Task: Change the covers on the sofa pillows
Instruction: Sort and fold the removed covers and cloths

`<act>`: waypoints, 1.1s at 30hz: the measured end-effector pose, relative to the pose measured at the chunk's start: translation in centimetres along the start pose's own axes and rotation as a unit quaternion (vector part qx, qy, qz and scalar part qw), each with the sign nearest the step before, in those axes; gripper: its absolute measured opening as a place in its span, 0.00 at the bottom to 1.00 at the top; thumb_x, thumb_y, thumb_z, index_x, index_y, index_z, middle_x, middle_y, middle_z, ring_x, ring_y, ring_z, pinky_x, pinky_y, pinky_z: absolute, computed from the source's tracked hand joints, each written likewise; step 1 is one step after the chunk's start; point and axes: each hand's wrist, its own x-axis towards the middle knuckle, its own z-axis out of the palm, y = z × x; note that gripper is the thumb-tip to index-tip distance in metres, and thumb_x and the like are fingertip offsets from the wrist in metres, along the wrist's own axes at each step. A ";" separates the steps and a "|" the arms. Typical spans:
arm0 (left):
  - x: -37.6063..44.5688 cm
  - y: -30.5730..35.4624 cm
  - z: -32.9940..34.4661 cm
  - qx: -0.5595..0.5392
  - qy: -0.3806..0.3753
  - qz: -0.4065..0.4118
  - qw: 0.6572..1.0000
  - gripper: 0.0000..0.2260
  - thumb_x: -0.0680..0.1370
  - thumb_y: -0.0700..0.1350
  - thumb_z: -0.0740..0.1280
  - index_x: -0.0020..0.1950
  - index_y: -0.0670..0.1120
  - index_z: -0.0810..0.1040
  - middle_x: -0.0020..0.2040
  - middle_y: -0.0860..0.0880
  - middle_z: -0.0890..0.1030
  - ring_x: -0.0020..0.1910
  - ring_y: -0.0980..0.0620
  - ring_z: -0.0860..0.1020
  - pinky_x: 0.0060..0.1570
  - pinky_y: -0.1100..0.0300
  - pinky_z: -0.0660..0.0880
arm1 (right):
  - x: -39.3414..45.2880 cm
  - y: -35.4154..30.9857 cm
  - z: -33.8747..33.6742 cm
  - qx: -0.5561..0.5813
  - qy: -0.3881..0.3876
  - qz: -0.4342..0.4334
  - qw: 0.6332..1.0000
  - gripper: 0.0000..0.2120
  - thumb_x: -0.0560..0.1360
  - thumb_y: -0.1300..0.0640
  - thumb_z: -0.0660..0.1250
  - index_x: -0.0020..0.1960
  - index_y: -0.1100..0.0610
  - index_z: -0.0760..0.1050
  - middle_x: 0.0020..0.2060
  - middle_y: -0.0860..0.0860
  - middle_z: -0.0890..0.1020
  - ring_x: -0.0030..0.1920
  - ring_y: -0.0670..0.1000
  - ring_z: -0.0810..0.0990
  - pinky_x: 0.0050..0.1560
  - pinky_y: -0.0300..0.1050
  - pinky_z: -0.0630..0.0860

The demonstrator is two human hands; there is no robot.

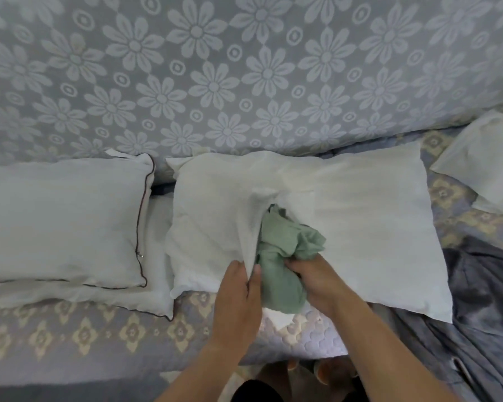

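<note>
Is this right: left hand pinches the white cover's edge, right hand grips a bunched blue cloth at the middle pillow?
One thing is wrong: the bunched cloth is green, not blue, as the head view shows. The rest holds: the left hand pinches the white cover's edge, and the right hand grips the cloth at the middle pillow.

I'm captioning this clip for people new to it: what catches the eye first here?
At centre, the left hand pinches a white fabric edge while the right hand grips a crumpled green cloth on the middle white pillow. Behind rises a grey flower-patterned sofa back.
</note>
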 end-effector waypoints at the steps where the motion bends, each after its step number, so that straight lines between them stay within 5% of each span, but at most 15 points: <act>1: -0.2 0.3 -0.2 0.015 -0.023 0.031 0.999 0.17 0.82 0.60 0.53 0.47 0.47 0.69 0.42 0.54 0.72 0.44 0.61 0.72 0.46 0.64 0.66 | 0.5 0.3 1.6 -0.010 0.039 0.005 0.999 0.10 0.81 0.65 0.61 0.59 0.61 0.78 0.50 0.59 0.84 0.53 0.61 0.83 0.47 0.47 0.82; 3: -0.5 0.8 -0.5 0.051 -0.064 0.090 0.993 0.15 0.84 0.56 0.55 0.56 0.48 0.75 0.48 0.57 0.75 0.49 0.63 0.73 0.51 0.65 0.69 | 0.4 0.9 4.7 0.008 0.053 0.034 0.998 0.08 0.83 0.62 0.58 0.57 0.60 0.75 0.42 0.58 0.79 0.47 0.58 0.82 0.34 0.40 0.78; 4: -0.4 0.9 -0.7 0.057 -0.052 0.095 0.992 0.11 0.84 0.54 0.57 0.55 0.51 0.76 0.47 0.59 0.76 0.48 0.62 0.74 0.50 0.63 0.71 | -0.2 0.8 6.0 0.024 0.034 0.055 0.998 0.08 0.84 0.63 0.55 0.58 0.61 0.72 0.42 0.59 0.78 0.52 0.59 0.81 0.35 0.37 0.77; 6: 0.4 1.3 -2.0 -0.007 0.014 0.020 1.000 0.07 0.84 0.49 0.59 0.49 0.55 0.75 0.41 0.58 0.78 0.41 0.59 0.75 0.42 0.59 0.72 | -0.6 0.3 7.6 0.063 -0.006 0.081 0.995 0.12 0.84 0.66 0.54 0.63 0.66 0.72 0.49 0.64 0.82 0.63 0.63 0.78 0.47 0.39 0.80; 8: 1.1 1.3 -3.9 -0.062 0.060 -0.060 0.994 0.07 0.84 0.47 0.58 0.52 0.55 0.75 0.40 0.55 0.78 0.38 0.55 0.76 0.38 0.60 0.72 | -1.2 -0.4 7.7 0.127 -0.007 0.032 0.991 0.17 0.82 0.64 0.58 0.70 0.60 0.71 0.59 0.62 0.82 0.60 0.60 0.81 0.59 0.52 0.79; 10: 1.2 1.2 -5.4 -0.047 0.037 -0.100 0.993 0.07 0.85 0.48 0.57 0.56 0.53 0.74 0.41 0.54 0.78 0.37 0.56 0.75 0.37 0.66 0.70 | -1.5 -0.5 8.0 0.039 0.066 -0.014 0.997 0.17 0.82 0.60 0.57 0.69 0.50 0.68 0.60 0.55 0.81 0.55 0.50 0.81 0.58 0.49 0.80; 12: 1.0 1.3 -5.9 -0.082 -0.025 -0.102 0.991 0.13 0.86 0.50 0.57 0.70 0.55 0.71 0.57 0.60 0.78 0.53 0.62 0.76 0.53 0.70 0.70 | -2.8 -0.5 9.5 -0.115 -0.004 -0.027 0.993 0.16 0.83 0.63 0.54 0.65 0.45 0.67 0.57 0.43 0.79 0.52 0.41 0.80 0.51 0.35 0.79; 14: 1.2 1.3 -6.3 -0.138 -0.048 -0.110 0.983 0.20 0.85 0.51 0.59 0.77 0.60 0.62 0.67 0.63 0.72 0.65 0.63 0.72 0.62 0.67 0.67 | -3.8 0.2 10.5 -0.177 -0.131 0.000 0.975 0.24 0.81 0.68 0.53 0.68 0.45 0.70 0.59 0.41 0.80 0.58 0.41 0.80 0.57 0.36 0.78; 17: 2.8 0.5 -7.4 -0.098 -0.001 -0.121 0.988 0.13 0.83 0.47 0.65 0.66 0.59 0.70 0.54 0.61 0.79 0.52 0.58 0.80 0.46 0.66 0.73 | -4.0 -0.4 9.4 -0.204 -0.184 0.025 0.961 0.27 0.78 0.74 0.55 0.67 0.49 0.75 0.59 0.40 0.81 0.58 0.39 0.80 0.64 0.41 0.76; 20: 4.8 -0.6 -8.5 0.012 0.022 -0.105 0.994 0.04 0.82 0.43 0.63 0.50 0.50 0.74 0.41 0.50 0.79 0.40 0.47 0.78 0.33 0.62 0.70 | -1.2 -0.6 7.2 -0.312 -0.003 -0.043 0.949 0.23 0.78 0.66 0.62 0.70 0.51 0.72 0.68 0.49 0.75 0.64 0.47 0.76 0.64 0.45 0.74; 22: 5.3 -0.7 -9.3 0.026 0.016 -0.088 0.996 0.04 0.83 0.43 0.62 0.49 0.49 0.74 0.40 0.49 0.79 0.38 0.49 0.76 0.31 0.63 0.69 | 0.5 0.1 5.9 -0.413 0.135 -0.069 0.898 0.33 0.76 0.55 0.70 0.77 0.51 0.60 0.71 0.53 0.67 0.70 0.56 0.69 0.66 0.50 0.70; 24: 5.4 -0.2 -10.0 0.027 0.019 -0.075 0.997 0.04 0.82 0.43 0.62 0.49 0.49 0.75 0.40 0.51 0.78 0.37 0.52 0.75 0.31 0.66 0.69 | 1.8 0.8 5.4 -0.360 0.116 0.003 0.926 0.40 0.73 0.50 0.75 0.77 0.49 0.55 0.67 0.53 0.70 0.69 0.57 0.69 0.65 0.53 0.70; 27: 5.1 0.3 -11.7 -0.030 0.020 -0.102 0.994 0.06 0.81 0.42 0.63 0.48 0.51 0.77 0.40 0.49 0.80 0.38 0.51 0.78 0.38 0.58 0.74 | 0.4 1.1 6.7 -0.312 0.049 0.054 0.947 0.11 0.77 0.59 0.69 0.58 0.59 0.74 0.48 0.55 0.81 0.46 0.51 0.81 0.52 0.51 0.77; 29: 4.6 1.0 -13.4 -0.062 0.022 -0.117 0.991 0.07 0.80 0.41 0.64 0.48 0.53 0.78 0.43 0.49 0.82 0.43 0.49 0.81 0.44 0.52 0.78 | -2.1 0.1 7.1 -0.306 0.069 0.023 0.949 0.07 0.79 0.61 0.63 0.48 0.59 0.80 0.35 0.55 0.80 0.33 0.50 0.78 0.44 0.49 0.79; 33: 4.0 4.5 -17.1 -0.121 -0.003 -0.116 0.986 0.07 0.81 0.38 0.65 0.49 0.49 0.79 0.42 0.49 0.82 0.42 0.50 0.80 0.42 0.57 0.75 | -7.7 -3.9 7.6 -0.165 0.110 -0.067 0.978 0.08 0.78 0.64 0.61 0.44 0.62 0.77 0.35 0.54 0.78 0.38 0.51 0.78 0.51 0.52 0.83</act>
